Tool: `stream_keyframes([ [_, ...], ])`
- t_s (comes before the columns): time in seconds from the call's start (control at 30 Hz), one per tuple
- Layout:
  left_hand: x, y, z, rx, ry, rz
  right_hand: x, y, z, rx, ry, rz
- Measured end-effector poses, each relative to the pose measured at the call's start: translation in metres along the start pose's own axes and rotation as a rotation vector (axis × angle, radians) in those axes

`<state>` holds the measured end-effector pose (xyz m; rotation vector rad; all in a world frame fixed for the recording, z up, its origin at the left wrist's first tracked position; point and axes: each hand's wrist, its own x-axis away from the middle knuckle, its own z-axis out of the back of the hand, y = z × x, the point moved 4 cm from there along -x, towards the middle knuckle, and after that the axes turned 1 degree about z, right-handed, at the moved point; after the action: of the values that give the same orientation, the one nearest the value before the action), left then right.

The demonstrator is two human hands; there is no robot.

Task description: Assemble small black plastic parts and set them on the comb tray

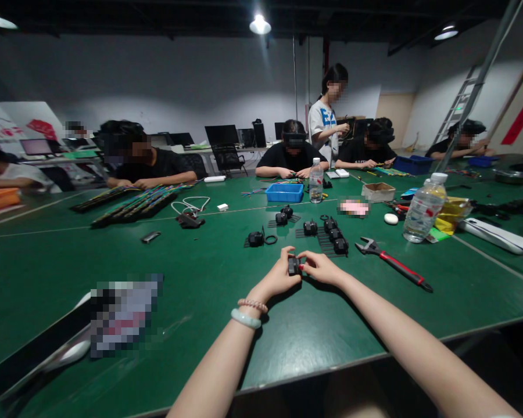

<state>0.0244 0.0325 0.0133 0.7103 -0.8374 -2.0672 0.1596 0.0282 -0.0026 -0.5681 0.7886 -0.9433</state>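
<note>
Both my hands meet over the green table (200, 302), pinching one small black block-shaped part (293, 266) between them. My left hand (279, 276), with bead and jade bracelets on its wrist, grips the part's left side. My right hand (318, 268), nails painted red, grips its right side. Just beyond them lie several similar black parts (335, 235) on flat black comb-like strips, plus a loose black ring (271, 239).
A red-handled adjustable wrench (392, 262) lies to the right, a water bottle (422, 209) behind it. A phone (39, 348) rests at the near left. A blue tray (285, 192), a small box (378, 191) and a second bottle (316, 181) stand farther back. Several people work along the far side.
</note>
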Motion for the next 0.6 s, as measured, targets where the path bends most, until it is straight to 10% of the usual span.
stream_keyframes([
  [0.6, -0.0011, -0.0047, -0.0015, 0.009, 0.000, -0.030, 0.0001, 0.0009, 0.0005, -0.045, 0.006, -0.009],
])
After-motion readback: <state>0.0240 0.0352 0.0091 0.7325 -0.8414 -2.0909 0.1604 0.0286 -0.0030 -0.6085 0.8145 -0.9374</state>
